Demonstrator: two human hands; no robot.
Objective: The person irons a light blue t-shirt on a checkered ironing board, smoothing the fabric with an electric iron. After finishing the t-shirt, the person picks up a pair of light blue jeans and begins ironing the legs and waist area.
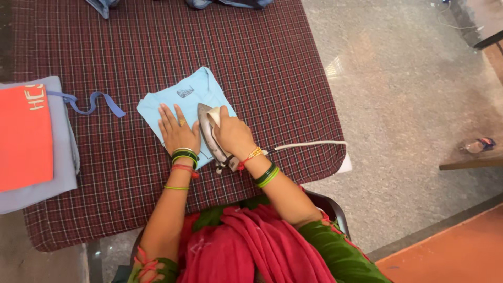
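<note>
Folded light-blue garment (pixel 181 99) lying flat near middle of desk (pixel 272 63), on the maroon checked cloth cover. Left hand (pixel 178 131) spread flat, palm down, pressing garment's lower half; fingers apart, pointing away from body. Right hand (pixel 233 133) wrapped round handle of iron (pixel 209 133), gripped tight; iron w/ tip pointing away, sitting on garment's right part, just beside left hand, nearly touching. White cord (pixel 309 144) running from iron's rear to the right, over desk edge.

Left side of desk: orange folded cloth (pixel 23 136) stacked on grey folded cloth (pixel 65 147), w/ blue strap (pixel 91 102) trailing from stack toward garment, not touching it. More clothes at far edge, partly out of view.

Risks, as judged from here:
- Left fingers very close to iron's side; small sideways slide of iron = burn.
- Iron resting too long on one spot could scorch fabric; can't tell heat setting.
- Cord hanging off desk edge could snag on chair or knee & jerk iron off line.
- Garment pinned only by one palm; push away from palm could ruck up folds & press in a crease.
- Bangles near iron's heel might catch the cord.
</note>
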